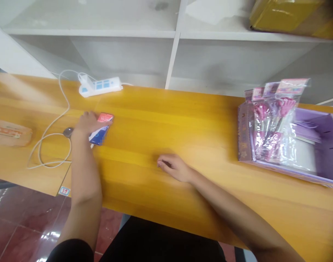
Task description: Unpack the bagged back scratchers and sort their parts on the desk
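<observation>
My left hand (87, 123) is at the smartphone (102, 127) on the left part of the wooden table, its thumb laid across the lit screen. The other fingers are curled at the phone's left side, and their tips are hidden. A white cable end shows at the phone's lower edge. Near my left wrist lies a small dark round object (68, 132). My right hand (174, 166) rests over the middle of the table, loosely curled, thumb and index finger close together. Nothing is seen in it.
A white power strip (108, 84) lies at the back left, its white cable (50, 125) looping over the table (144, 123). At far left is an orange-brown packet (10, 133). On the right stands a purple box (330, 149) with several bagged pink items (275, 123). Shelves (128, 34) rise behind.
</observation>
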`<state>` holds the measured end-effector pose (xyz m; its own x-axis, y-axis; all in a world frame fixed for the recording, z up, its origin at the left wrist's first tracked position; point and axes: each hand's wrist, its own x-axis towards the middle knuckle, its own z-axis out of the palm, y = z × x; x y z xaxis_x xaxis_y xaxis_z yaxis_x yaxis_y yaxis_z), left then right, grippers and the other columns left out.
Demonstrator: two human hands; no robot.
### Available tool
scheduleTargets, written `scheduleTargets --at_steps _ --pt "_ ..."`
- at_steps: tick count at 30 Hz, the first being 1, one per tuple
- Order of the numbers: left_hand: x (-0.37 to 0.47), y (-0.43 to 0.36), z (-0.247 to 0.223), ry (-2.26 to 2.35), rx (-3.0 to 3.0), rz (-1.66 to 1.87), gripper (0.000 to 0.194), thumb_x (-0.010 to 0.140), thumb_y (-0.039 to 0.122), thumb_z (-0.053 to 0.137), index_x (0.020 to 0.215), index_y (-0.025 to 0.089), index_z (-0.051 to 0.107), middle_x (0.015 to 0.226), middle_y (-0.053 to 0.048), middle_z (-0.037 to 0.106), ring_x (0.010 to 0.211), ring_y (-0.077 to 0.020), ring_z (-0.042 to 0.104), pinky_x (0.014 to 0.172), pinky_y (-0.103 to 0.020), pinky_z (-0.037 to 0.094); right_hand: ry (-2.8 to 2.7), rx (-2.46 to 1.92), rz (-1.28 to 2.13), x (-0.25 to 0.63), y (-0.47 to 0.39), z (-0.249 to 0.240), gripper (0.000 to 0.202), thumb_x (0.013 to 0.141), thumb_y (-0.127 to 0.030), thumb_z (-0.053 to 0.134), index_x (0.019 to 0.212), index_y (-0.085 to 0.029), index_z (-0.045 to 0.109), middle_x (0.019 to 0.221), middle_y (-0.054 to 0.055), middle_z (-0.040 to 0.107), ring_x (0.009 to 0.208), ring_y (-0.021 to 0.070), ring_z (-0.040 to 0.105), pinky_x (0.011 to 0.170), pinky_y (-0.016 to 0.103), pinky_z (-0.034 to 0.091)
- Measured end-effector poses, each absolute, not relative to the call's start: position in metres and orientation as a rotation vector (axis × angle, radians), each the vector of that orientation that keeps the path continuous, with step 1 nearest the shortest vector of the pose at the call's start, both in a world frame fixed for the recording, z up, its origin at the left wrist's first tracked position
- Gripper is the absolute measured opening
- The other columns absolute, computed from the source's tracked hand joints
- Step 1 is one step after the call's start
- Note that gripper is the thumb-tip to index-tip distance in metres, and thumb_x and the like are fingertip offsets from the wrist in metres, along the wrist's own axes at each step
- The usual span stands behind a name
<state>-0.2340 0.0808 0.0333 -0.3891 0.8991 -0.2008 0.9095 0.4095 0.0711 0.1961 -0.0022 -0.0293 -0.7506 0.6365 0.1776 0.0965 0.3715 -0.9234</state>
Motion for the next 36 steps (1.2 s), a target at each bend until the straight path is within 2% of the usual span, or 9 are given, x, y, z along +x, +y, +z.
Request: scheduleTargets --at_steps 3,7,11,18,24,29,32,36 --pt "-0.207 0.089 0.033 2.513 1.676 -0.169 0.092 0.077 0.078 0.067 0.137 0.008 0.064 0.14 -0.028 0.061 0.134 -0.048 0.056 0.107 -0.052 0.047 -2.124 -0.626 1.371 0.196 -0.003 -0.03 0.032 0.113 -0.034 0.048 0.087 -0.021 0.062 0.076 0.0 0.064 0.067 0.0138 0.057 0.068 0.027 0.044" --pt "-0.198 0.09 0.037 2.468 1.644 -0.231 0.08 0.077 0.073 0.067 0.132 0.015 0.069 0.138 -0.025 0.063 0.124 -0.0439 0.063 0.1 -0.047 0.051 -2.132 -0.637 1.363 0.196 -0.003 -0.03 0.031 0.112 -0.034 0.048 0.088 -0.021 0.063 0.076 0.0 0.063 0.067 0.0137 0.056 0.067 0.027 0.042" --pt "-0.197 0.089 0.044 2.474 1.667 -0.319 0.075 0.078 0.07 0.068 0.128 0.015 0.071 0.133 -0.023 0.065 0.119 -0.0413 0.065 0.097 -0.043 0.051 -2.135 -0.638 1.357 0.197 -0.003 -0.031 0.031 0.112 -0.034 0.048 0.087 -0.021 0.063 0.076 0.0 0.062 0.067 0.0138 0.056 0.067 0.027 0.042" --pt "-0.197 0.089 0.053 2.442 1.743 -0.403 0.07 0.079 0.076 0.063 0.117 0.019 0.077 0.117 -0.018 0.075 0.112 -0.04 0.068 0.088 -0.039 0.051 -2.144 -0.647 1.358 0.198 -0.003 -0.032 0.032 0.112 -0.037 0.048 0.089 -0.021 0.064 0.077 0.0 0.063 0.068 0.0145 0.056 0.067 0.028 0.042" --pt "-0.195 0.087 0.056 2.459 1.723 -0.383 0.072 0.082 0.077 0.06 0.12 0.018 0.078 0.119 -0.02 0.075 0.111 -0.0404 0.069 0.087 -0.041 0.051 -2.149 -0.651 1.366 0.198 -0.003 -0.027 0.033 0.113 -0.037 0.047 0.088 -0.021 0.063 0.076 0.0 0.062 0.067 0.014 0.055 0.066 0.027 0.041" --pt "-0.194 0.087 0.057 2.431 1.723 -0.37 0.07 0.086 0.074 0.063 0.117 0.013 0.077 0.116 -0.018 0.074 0.11 -0.0349 0.067 0.091 -0.039 0.05 -2.156 -0.657 1.367 0.198 -0.002 -0.026 0.035 0.113 -0.039 0.046 0.088 -0.021 0.063 0.076 0.0 0.061 0.066 0.0139 0.054 0.065 0.027 0.041" --pt "-0.197 0.089 0.055 2.437 1.719 -0.364 0.068 0.084 0.075 0.064 0.112 0.014 0.077 0.113 -0.018 0.074 0.109 -0.0365 0.068 0.09 -0.039 0.051 -2.15 -0.659 1.37 0.198 -0.003 -0.029 0.034 0.112 -0.039 0.047 0.088 -0.021 0.063 0.075 0.0 0.061 0.065 0.014 0.053 0.065 0.027 0.041" --pt "-0.206 0.088 0.051 2.427 1.711 -0.323 0.069 0.083 0.075 0.062 0.115 0.016 0.076 0.119 -0.02 0.073 0.11 -0.0377 0.068 0.091 -0.04 0.052 -2.164 -0.671 1.359 0.198 -0.003 -0.033 0.035 0.112 -0.041 0.047 0.088 -0.022 0.064 0.076 0.0 0.062 0.066 0.0147 0.054 0.065 0.027 0.042"
